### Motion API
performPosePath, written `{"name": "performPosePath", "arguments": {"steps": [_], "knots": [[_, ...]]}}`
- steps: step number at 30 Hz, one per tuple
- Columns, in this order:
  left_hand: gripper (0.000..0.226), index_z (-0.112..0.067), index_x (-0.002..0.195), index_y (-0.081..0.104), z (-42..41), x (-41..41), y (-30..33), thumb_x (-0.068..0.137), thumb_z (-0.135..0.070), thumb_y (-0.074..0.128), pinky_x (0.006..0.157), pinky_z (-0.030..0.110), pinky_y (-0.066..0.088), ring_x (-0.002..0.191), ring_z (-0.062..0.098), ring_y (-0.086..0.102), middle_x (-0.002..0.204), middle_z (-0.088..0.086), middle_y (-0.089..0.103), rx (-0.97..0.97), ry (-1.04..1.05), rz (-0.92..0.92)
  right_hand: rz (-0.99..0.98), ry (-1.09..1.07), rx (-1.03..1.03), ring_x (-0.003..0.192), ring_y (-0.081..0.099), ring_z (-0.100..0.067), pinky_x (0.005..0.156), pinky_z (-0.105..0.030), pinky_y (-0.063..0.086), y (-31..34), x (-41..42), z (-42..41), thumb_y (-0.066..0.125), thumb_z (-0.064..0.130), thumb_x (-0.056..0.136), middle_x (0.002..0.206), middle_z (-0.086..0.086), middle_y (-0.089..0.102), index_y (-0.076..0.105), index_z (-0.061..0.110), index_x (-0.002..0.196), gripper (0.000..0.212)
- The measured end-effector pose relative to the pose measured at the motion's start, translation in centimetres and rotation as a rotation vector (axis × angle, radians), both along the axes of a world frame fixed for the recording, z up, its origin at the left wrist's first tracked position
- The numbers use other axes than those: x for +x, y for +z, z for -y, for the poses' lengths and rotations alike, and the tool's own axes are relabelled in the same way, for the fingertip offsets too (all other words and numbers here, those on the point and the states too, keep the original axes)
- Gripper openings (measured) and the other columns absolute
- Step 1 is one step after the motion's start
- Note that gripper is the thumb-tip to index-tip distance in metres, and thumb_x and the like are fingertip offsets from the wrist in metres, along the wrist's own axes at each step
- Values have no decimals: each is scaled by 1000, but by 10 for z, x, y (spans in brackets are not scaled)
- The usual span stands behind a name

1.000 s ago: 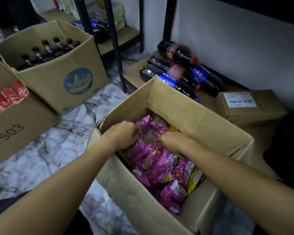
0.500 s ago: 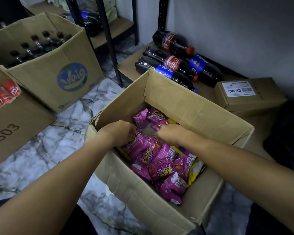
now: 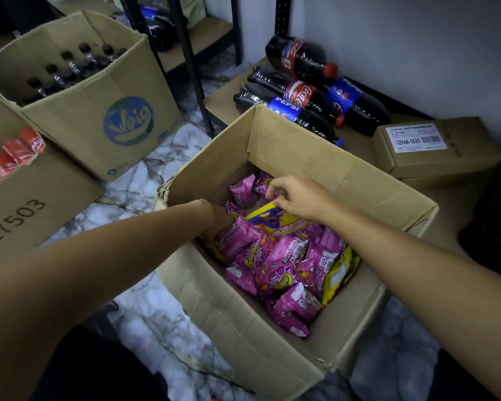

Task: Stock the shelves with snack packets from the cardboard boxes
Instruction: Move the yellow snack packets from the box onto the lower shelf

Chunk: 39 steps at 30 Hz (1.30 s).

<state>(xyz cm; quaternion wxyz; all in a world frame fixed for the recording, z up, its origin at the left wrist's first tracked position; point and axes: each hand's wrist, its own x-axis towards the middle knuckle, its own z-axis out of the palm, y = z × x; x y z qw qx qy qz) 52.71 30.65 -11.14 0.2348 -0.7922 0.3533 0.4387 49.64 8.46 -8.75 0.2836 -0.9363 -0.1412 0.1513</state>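
One head-worn camera looks steeply down and forward, close over an open cardboard box (image 3: 324, 169).

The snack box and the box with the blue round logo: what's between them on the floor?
In the head view, only bare marbled floor lies between the snack box and the logo box.

Soda bottles (image 3: 310, 91) lying on low shelf (image 3: 223, 102); marble floor (image 3: 156, 166).

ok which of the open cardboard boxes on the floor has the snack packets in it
The nearest box, the one both hands reach into: it holds pink snack packets. The Vaio box holds dark bottles, and the box at far left holds red cans.
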Motion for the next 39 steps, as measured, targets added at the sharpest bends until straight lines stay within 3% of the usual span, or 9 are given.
{"name": "performPosePath", "arguments": {"steps": [5, 9, 14, 17, 20, 24, 29, 34, 39], "knots": [[40, -14, 123, 64, -14, -18, -11, 89, -35, 67, 81, 30, 46, 112, 26, 62, 124, 9, 64, 44, -11, 67, -18, 15, 28, 72, 55, -10, 67, -27, 40, -10, -11, -5, 61, 8, 91, 83, 6, 61, 71, 21, 99, 19], [28, -15, 114, 67, -18, -20, -20, 93, -32, 60, 83, 33, 51, 110, 26, 64, 121, 7, 67, 43, -40, 113, 27, 69, 27, 71, 53, -5, 68, -29, 42, -10, -17, -13, 62, 11, 91, 76, 19, 52, 70, 25, 97, 17], [25, -13, 115, 66, 0, -15, -9, 98, -19, 49, 81, 32, 47, 113, 27, 62, 123, 8, 65, -6, -8, 157, 24, 101, -28, 78, 57, -14, 69, -33, 46, -13, -21, -10, 60, 9, 94, 90, 4, 61, 69, 20, 101, 16], [22, -12, 107, 70, -1, -9, -9, 94, -19, 53, 77, 31, 47, 104, 28, 64, 113, 9, 69, -38, 36, 141, 14, 58, -41, 89, 62, -20, 81, -40, 52, -16, -18, -8, 61, 12, 95, 103, -3, 66, 70, 21, 106, 17], [20, -9, 100, 72, -2, -4, -1, 89, -16, 56, 75, 32, 49, 97, 30, 65, 105, 10, 71, -133, 136, 134, 6, 15, -59, 100, 61, -23, 89, -38, 49, -11, -15, -5, 59, 13, 97, 111, -6, 65, 71, 16, 111, 19], [14, -11, 94, 68, 1, 1, 20, 88, -11, 55, 70, 28, 40, 90, 28, 61, 101, 10, 69, -354, 309, 153, 32, -25, -56, 100, 63, -24, 87, -34, 48, 1, -12, 0, 59, 10, 95, 106, -7, 68, 73, 14, 105, 18], [14, -21, 79, 58, -3, 8, 51, 85, -12, 66, 74, 29, 44, 82, 19, 58, 79, -6, 58, -541, 435, 185, 102, -64, -30, 101, 63, -23, 85, -27, 42, 24, -9, 10, 59, 9, 94, 106, -7, 70, 74, 12, 107, 20], [12, -15, 91, 65, -4, 12, 90, 82, -6, 63, 66, 25, 38, 80, 16, 55, 80, -7, 57, -698, 479, 274, 190, -78, 41, 82, 56, -13, 73, -23, 37, 62, -10, 25, 59, 6, 92, 89, 3, 62, 74, 15, 105, 22], [19, -16, 97, 65, 1, 13, 139, 83, -4, 62, 57, 12, 35, 70, 6, 52, 84, -9, 60, -864, 478, 317, 277, -16, 5, 74, 54, -9, 75, -28, 44, 112, -7, 32, 63, 7, 91, 85, 3, 62, 74, 16, 109, 22]]}}
